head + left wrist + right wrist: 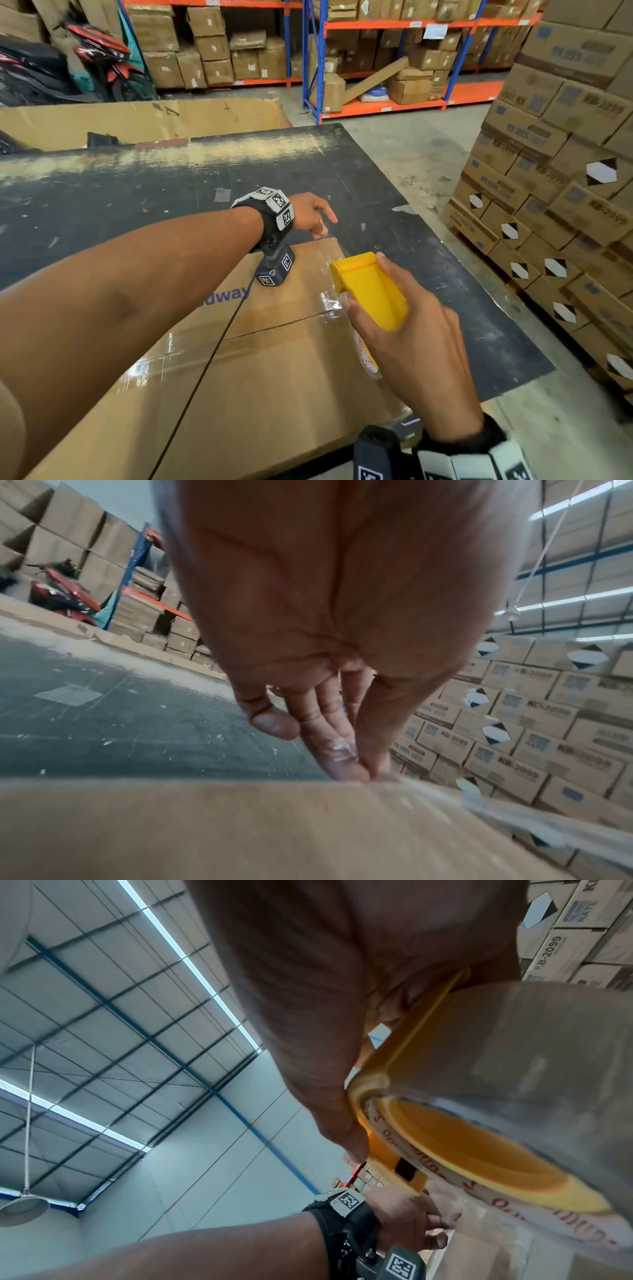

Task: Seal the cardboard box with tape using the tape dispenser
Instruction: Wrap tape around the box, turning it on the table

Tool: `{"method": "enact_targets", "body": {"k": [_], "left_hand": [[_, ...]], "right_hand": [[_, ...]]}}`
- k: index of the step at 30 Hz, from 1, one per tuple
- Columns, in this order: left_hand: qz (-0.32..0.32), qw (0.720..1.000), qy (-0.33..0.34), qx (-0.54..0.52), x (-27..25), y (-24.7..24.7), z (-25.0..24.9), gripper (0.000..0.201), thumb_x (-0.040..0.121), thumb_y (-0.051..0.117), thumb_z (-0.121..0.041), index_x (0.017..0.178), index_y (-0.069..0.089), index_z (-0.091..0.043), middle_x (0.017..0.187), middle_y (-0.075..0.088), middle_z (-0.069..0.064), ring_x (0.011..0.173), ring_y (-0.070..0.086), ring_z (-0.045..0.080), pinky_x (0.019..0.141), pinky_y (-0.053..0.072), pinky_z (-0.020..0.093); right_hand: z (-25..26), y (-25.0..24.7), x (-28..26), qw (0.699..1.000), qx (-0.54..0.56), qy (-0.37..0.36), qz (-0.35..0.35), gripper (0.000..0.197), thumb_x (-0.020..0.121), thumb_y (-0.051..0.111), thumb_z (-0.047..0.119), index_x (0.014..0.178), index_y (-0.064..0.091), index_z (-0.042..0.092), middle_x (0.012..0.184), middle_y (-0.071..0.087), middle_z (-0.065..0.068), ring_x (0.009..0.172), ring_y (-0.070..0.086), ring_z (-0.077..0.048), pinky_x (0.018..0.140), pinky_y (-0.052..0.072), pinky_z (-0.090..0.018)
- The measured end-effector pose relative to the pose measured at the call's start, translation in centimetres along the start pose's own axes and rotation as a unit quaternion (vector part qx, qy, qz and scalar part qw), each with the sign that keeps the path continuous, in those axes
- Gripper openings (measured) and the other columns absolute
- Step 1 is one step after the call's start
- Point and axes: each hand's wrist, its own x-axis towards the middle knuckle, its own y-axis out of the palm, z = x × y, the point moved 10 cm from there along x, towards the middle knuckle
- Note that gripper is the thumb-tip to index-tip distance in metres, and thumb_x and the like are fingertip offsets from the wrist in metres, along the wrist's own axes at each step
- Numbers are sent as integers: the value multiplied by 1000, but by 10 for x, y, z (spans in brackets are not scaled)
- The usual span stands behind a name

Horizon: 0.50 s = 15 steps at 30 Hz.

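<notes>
One brown cardboard box (260,359) lies flat on the dark scuffed table (137,205), near the person, with clear tape (330,301) across its seam. One yellow plastic tape dispenser (371,291), gripped by the right hand (411,342), sits at the box's right edge. At the far right corner, the left hand (313,214) pinches the tape end (342,748). Stacked printed cartons (555,192) stand right; orange-and-blue shelving (376,54) stands far.
</notes>
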Motion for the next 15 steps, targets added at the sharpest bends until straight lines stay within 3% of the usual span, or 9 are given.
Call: {"method": "enact_targets", "body": {"k": [2, 4, 9, 11, 13, 15], "left_hand": [[5, 999, -7, 48, 4, 6, 1, 40, 85, 69, -10, 121, 70, -26, 89, 81, 0, 99, 70, 12, 102, 47, 31], [-6, 994, 7, 106, 5, 9, -5, 44, 86, 67, -11, 129, 66, -23, 107, 80, 6, 109, 70, 21, 103, 50, 35], [-52, 963, 92, 249, -13, 0, -29, 54, 94, 65, -25, 146, 50, -19, 146, 56, 13, 136, 53, 32, 112, 42, 45], [-28, 957, 145, 252, -34, 7, -37, 57, 99, 56, -21, 154, 40, -17, 161, 40, 13, 148, 40, 30, 121, 31, 40], [30, 949, 182, 257, -64, 27, -41, 65, 102, 50, -20, 161, 23, -13, 172, 16, 11, 159, 16, 25, 127, 15, 35], [91, 936, 196, 277, -95, 51, -41, 76, 99, 42, -31, 163, 5, -13, 173, -5, 9, 161, -4, 23, 130, 3, 38]], "right_hand": [[-2, 3, 2, 1000, -8, 7, 3, 73, 83, 66, 61, 149, 38, 48, 127, 69, 2, 122, 56, -26, 88, 50, -41], [-4, 5, 3, 1000, -12, 10, -2, 73, 82, 66, 62, 149, 40, 47, 124, 71, 2, 119, 60, -26, 86, 51, -41], [-11, 7, 0, 1000, -12, 21, -7, 73, 81, 67, 61, 148, 42, 46, 122, 72, 4, 115, 62, -25, 81, 48, -38], [-12, 8, 0, 1000, -13, 25, -1, 74, 81, 66, 62, 148, 40, 47, 124, 71, 4, 117, 60, -25, 81, 47, -37], [-13, 8, 1, 999, -13, 29, 3, 73, 82, 66, 61, 149, 39, 47, 128, 69, 4, 119, 59, -25, 83, 47, -37], [-12, 8, 1, 999, -15, 28, 2, 72, 83, 66, 60, 148, 39, 47, 129, 69, 4, 120, 59, -26, 84, 48, -38]]}}
